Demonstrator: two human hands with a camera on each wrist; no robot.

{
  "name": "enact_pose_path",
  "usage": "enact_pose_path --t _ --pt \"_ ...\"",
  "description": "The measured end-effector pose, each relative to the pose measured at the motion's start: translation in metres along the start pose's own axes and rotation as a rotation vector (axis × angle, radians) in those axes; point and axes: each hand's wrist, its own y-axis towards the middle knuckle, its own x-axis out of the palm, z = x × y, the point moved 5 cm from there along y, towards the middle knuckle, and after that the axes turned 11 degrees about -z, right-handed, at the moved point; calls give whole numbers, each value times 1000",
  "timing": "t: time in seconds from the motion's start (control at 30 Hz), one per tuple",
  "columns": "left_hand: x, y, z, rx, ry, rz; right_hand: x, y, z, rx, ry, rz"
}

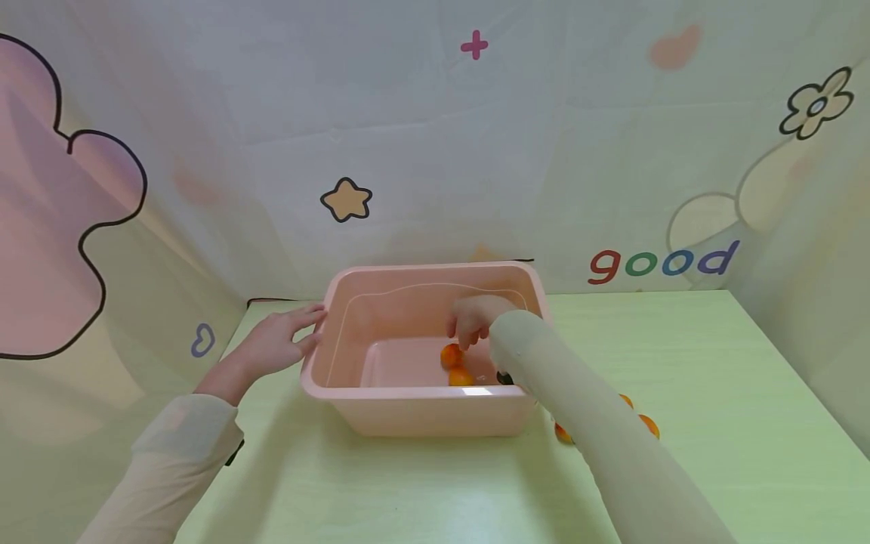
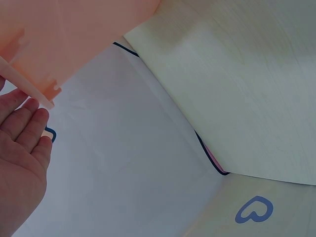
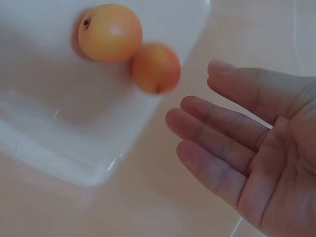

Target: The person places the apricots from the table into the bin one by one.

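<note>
A pink plastic basin stands on the table, with two round orange-red fruits inside that look like apricots or small peaches. One fruit lies on the basin floor, and the other fruit is close beside it, slightly blurred. My right hand reaches down into the basin above them. In the right wrist view its fingers are spread and relaxed, apart from the fruits, and the palm holds nothing. My left hand touches the basin's left rim; in the left wrist view its fairly straight fingers lie against the rim's underside.
More orange-red fruits lie on the light green table right of the basin, partly hidden by my right sleeve. A printed cloth hangs behind the table and along both sides.
</note>
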Motion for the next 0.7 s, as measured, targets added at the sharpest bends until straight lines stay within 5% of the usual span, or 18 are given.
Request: enact_pose_path --t 0.3,0.7 --pt "1 3 0 -5 4 -6 -22 19 -13 -55 -252 -78" --pt "3 3 0 0 16 -6 -50 -9 -26 -63 -535 -109"
